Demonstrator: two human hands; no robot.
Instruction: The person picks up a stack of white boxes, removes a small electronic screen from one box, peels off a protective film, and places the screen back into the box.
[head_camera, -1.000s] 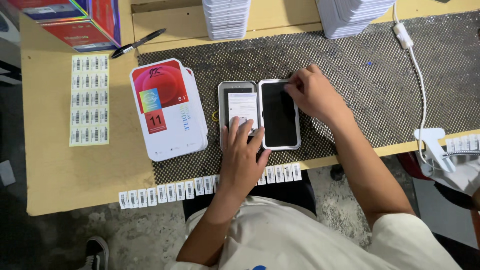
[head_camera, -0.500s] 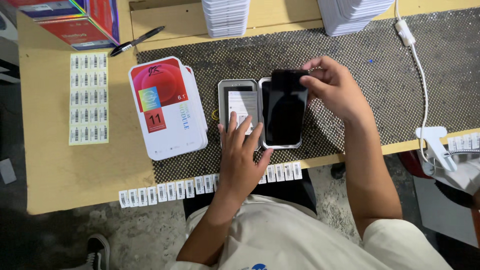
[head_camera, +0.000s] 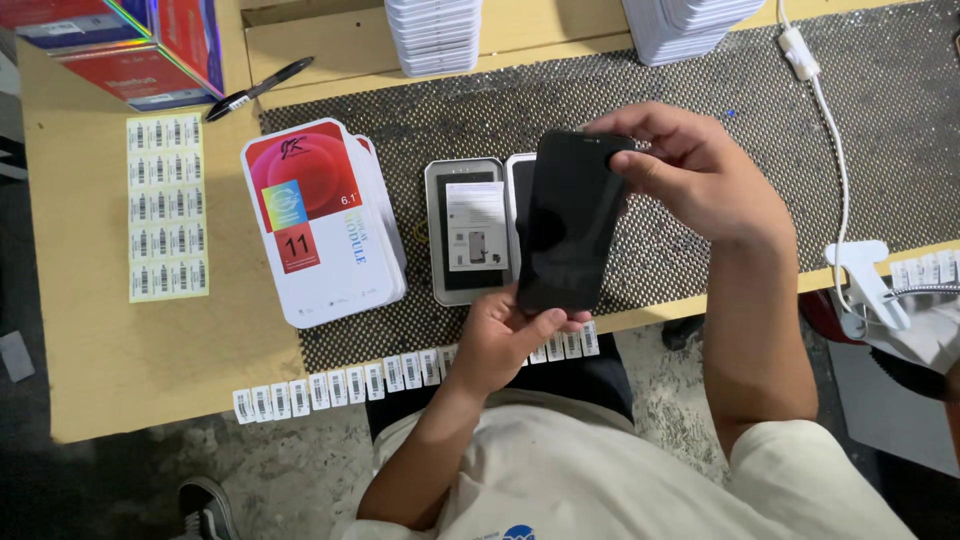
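Observation:
A black phone screen panel is lifted above the mat, tilted, glass side up. My right hand pinches its top end and my left hand grips its bottom end. Under it lies a white tray, mostly hidden. Beside that sits a grey open tray with a small white leaflet in it.
A stack of white and red boxes lies left of the trays on the dark mesh mat. Barcode sticker sheet, a sticker strip along the table edge, a black pen, stacked white trays, a white cable.
The black panel has been raised off its tray by my right hand. My left hand left the grey tray and took hold of the panel's lower end.

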